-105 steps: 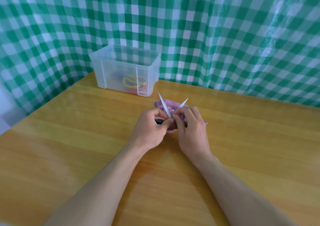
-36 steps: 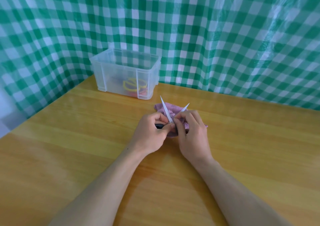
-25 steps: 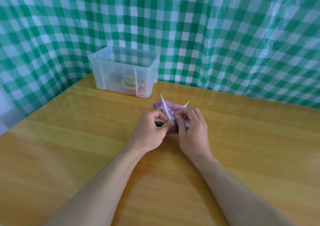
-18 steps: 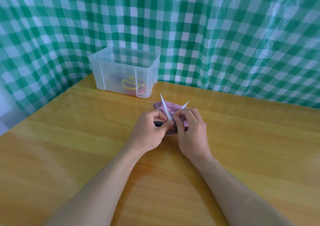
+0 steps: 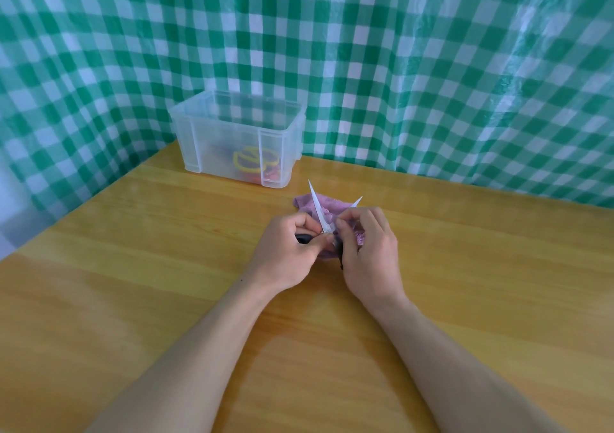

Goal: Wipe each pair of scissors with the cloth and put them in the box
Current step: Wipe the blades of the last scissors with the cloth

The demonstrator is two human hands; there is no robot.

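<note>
A pair of black-handled scissors (image 5: 318, 211) is held open over the table's middle, both blades pointing away from me. My left hand (image 5: 288, 255) grips one black handle. My right hand (image 5: 370, 253) pinches the pink cloth (image 5: 327, 206) round the right blade near the pivot; only that blade's tip sticks out. The cloth spreads under and behind the blades. The clear plastic box (image 5: 237, 138) stands at the back left, open-topped, with yellow-handled and red-handled scissors lying inside.
The wooden table (image 5: 133, 283) stretches bare on both sides of my forearms. A green and white checked sheet (image 5: 432, 66) hangs close behind the box and along the table's far and left edges.
My right hand's fingers have shifted slightly along the right blade with the cloth. The scissors stay open in the same spot and my left hand keeps its grip.
</note>
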